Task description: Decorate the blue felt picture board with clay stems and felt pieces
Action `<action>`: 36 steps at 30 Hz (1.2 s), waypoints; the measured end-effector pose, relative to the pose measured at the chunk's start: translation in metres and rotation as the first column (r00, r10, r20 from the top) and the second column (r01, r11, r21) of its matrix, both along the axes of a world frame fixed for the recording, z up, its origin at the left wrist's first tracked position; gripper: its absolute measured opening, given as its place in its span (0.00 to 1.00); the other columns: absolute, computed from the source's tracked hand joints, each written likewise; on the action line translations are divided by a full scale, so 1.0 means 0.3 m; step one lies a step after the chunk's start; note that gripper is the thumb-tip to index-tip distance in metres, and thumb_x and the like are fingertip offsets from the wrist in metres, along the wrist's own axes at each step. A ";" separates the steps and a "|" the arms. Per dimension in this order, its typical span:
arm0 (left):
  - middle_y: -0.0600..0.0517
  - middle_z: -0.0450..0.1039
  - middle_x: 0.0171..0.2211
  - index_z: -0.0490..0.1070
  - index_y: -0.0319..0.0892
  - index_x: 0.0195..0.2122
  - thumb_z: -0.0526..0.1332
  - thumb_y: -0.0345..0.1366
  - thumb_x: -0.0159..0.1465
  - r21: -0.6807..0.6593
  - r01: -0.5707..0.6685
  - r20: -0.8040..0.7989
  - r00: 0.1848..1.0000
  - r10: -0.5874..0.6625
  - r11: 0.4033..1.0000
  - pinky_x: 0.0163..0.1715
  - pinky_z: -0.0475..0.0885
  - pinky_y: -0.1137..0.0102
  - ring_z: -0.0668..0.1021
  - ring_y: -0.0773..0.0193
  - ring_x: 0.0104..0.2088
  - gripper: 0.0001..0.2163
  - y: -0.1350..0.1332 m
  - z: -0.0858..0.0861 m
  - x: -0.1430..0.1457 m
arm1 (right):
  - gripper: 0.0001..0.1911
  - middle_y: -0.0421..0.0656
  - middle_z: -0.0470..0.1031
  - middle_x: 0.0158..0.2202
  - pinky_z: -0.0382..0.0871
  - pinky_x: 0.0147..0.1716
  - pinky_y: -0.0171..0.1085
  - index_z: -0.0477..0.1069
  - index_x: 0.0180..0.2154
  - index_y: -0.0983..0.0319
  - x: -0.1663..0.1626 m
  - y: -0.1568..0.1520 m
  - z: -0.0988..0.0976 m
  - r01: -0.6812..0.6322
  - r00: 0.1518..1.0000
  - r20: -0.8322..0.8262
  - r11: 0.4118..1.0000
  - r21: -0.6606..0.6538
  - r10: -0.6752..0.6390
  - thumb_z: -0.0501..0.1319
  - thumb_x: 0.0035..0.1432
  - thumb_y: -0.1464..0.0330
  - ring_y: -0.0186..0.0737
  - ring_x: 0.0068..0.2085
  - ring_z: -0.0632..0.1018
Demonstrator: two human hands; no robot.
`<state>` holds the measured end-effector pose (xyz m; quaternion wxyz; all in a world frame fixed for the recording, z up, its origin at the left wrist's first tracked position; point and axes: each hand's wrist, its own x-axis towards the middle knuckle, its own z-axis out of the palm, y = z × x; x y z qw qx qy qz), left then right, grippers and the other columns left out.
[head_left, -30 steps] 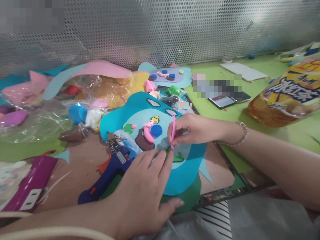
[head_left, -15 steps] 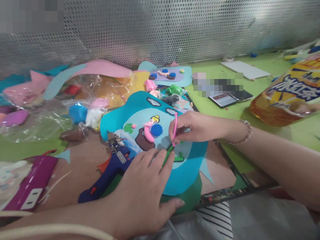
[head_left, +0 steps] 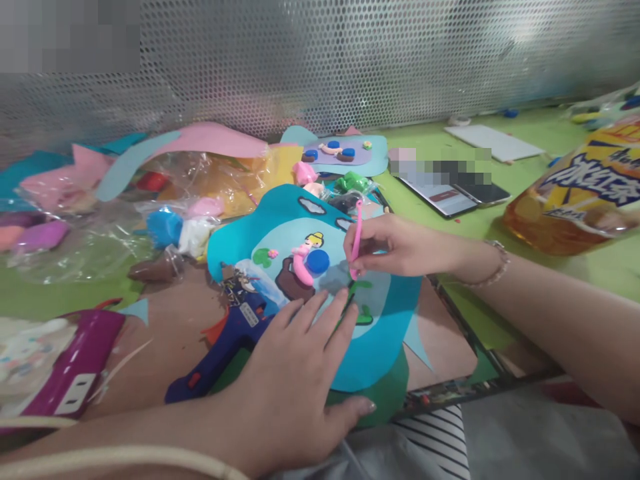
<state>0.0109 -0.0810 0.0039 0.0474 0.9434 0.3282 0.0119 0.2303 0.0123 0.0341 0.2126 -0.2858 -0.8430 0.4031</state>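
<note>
My right hand pinches a slim pink clay-modelling tool, held upright with its lower tip close to a dark green strip on the picture. Beneath lies a wavy-edged blue sheet with a light-blue middle. Pink, yellow, brown and green clay shapes decorate it, along with a round blue piece. My left hand rests flat over the sheet's lower part, fingers spread, and covers some of the green clay. Whether the tool's tip touches the clay I cannot tell.
A dark blue glue gun lies left of the sheet. Bagged clay and paper scraps spread behind it. To the right are phones, a white board and a large tea bottle. A perforated metal panel stands behind.
My right hand has risen slightly with the pink tool, and its tip has moved up along the green strip. My left fingers have spread a little. The whole view has shifted slightly.
</note>
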 end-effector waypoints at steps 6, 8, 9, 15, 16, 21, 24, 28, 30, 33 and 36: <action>0.47 0.47 0.65 0.52 0.38 0.63 0.40 0.59 0.64 0.004 -0.008 -0.010 1.000 0.008 1.000 0.55 0.50 0.53 0.56 0.47 0.60 0.35 0.001 -0.003 0.004 | 0.02 0.42 0.75 0.29 0.70 0.30 0.32 0.65 0.30 0.65 -0.002 0.004 -0.019 0.053 0.998 0.032 0.996 0.073 -0.055 0.59 0.54 0.75 0.33 0.30 0.75; 0.47 0.48 0.64 0.52 0.38 0.63 0.41 0.58 0.64 0.003 -0.010 -0.010 1.000 0.010 1.000 0.54 0.50 0.54 0.56 0.47 0.60 0.34 0.001 -0.003 0.005 | 0.02 0.41 0.74 0.29 0.68 0.29 0.32 0.66 0.30 0.65 -0.002 0.005 -0.021 0.018 0.998 0.054 0.994 0.110 -0.024 0.59 0.54 0.75 0.32 0.30 0.74; 0.47 0.48 0.64 0.52 0.39 0.63 0.41 0.58 0.64 0.003 -0.011 -0.010 1.000 0.011 1.000 0.54 0.50 0.54 0.56 0.47 0.60 0.34 0.001 -0.002 0.006 | 0.02 0.41 0.74 0.29 0.68 0.29 0.31 0.67 0.30 0.65 -0.001 0.005 -0.021 -0.007 0.998 0.065 0.992 0.124 -0.001 0.59 0.54 0.75 0.32 0.30 0.74; 0.47 0.48 0.64 0.52 0.39 0.63 0.40 0.58 0.64 0.008 -0.013 -0.008 1.000 0.013 1.000 0.54 0.50 0.54 0.56 0.48 0.61 0.34 0.001 0.002 0.008 | 0.01 0.41 0.74 0.29 0.67 0.30 0.31 0.67 0.31 0.65 0.002 0.010 -0.026 -0.051 0.996 0.081 0.993 0.105 0.042 0.59 0.54 0.75 0.31 0.30 0.74; 0.47 0.48 0.64 0.52 0.39 0.63 0.40 0.58 0.64 0.007 -0.011 -0.009 1.000 0.011 1.000 0.54 0.50 0.54 0.56 0.48 0.60 0.34 0.001 0.003 0.007 | 0.01 0.41 0.74 0.29 0.67 0.30 0.31 0.67 0.31 0.65 0.002 0.011 -0.028 -0.046 0.996 0.086 0.994 0.098 0.038 0.59 0.55 0.74 0.32 0.30 0.74; 0.46 0.49 0.64 0.52 0.39 0.63 0.40 0.58 0.64 0.027 -0.008 -0.010 1.000 0.008 1.000 0.54 0.51 0.54 0.57 0.47 0.60 0.34 0.003 0.000 0.004 | 0.03 0.43 0.74 0.28 0.67 0.29 0.33 0.68 0.30 0.66 0.003 0.017 -0.031 -0.025 0.993 0.121 0.994 0.102 0.013 0.60 0.55 0.71 0.33 0.29 0.74; 0.46 0.49 0.64 0.52 0.40 0.63 0.41 0.58 0.64 0.020 -0.007 -0.017 1.000 0.008 1.000 0.54 0.52 0.52 0.57 0.46 0.60 0.34 0.003 0.000 0.003 | 0.02 0.42 0.75 0.28 0.67 0.29 0.32 0.68 0.30 0.66 0.002 0.016 -0.027 -0.029 0.994 0.107 0.996 0.084 0.020 0.60 0.55 0.72 0.33 0.29 0.74; 0.46 0.50 0.64 0.53 0.39 0.63 0.42 0.57 0.64 0.007 -0.015 -0.020 1.000 0.015 1.000 0.54 0.53 0.51 0.57 0.45 0.60 0.33 0.002 0.007 0.006 | 0.02 0.42 0.75 0.29 0.69 0.30 0.32 0.67 0.30 0.65 -0.001 0.011 -0.028 -0.027 0.998 0.063 0.999 0.034 0.024 0.60 0.54 0.73 0.32 0.30 0.75; 0.45 0.49 0.64 0.53 0.38 0.63 0.42 0.57 0.64 0.002 -0.015 -0.019 1.000 0.015 1.000 0.54 0.53 0.51 0.57 0.45 0.60 0.33 0.003 0.010 0.008 | 0.02 0.42 0.74 0.29 0.70 0.30 0.33 0.66 0.30 0.65 -0.003 0.010 -0.032 -0.018 1.000 0.018 1.000 0.005 0.018 0.59 0.55 0.73 0.32 0.30 0.75; 0.47 0.48 0.64 0.52 0.38 0.63 0.42 0.57 0.64 -0.005 -0.010 -0.017 1.000 0.010 1.000 0.54 0.53 0.51 0.57 0.44 0.59 0.33 0.004 0.009 0.009 | 0.02 0.42 0.75 0.30 0.70 0.31 0.32 0.66 0.31 0.65 -0.005 0.012 -0.036 -0.006 1.000 0.001 1.000 -0.002 0.006 0.59 0.55 0.73 0.32 0.31 0.76; 0.48 0.48 0.64 0.53 0.39 0.63 0.42 0.57 0.64 -0.006 -0.010 -0.021 1.000 0.010 1.000 0.53 0.53 0.51 0.57 0.44 0.59 0.33 0.003 0.007 0.007 | 0.02 0.42 0.75 0.30 0.70 0.31 0.32 0.66 0.31 0.65 -0.004 0.014 -0.035 -0.017 0.998 0.060 1.000 0.003 0.017 0.60 0.54 0.73 0.32 0.31 0.75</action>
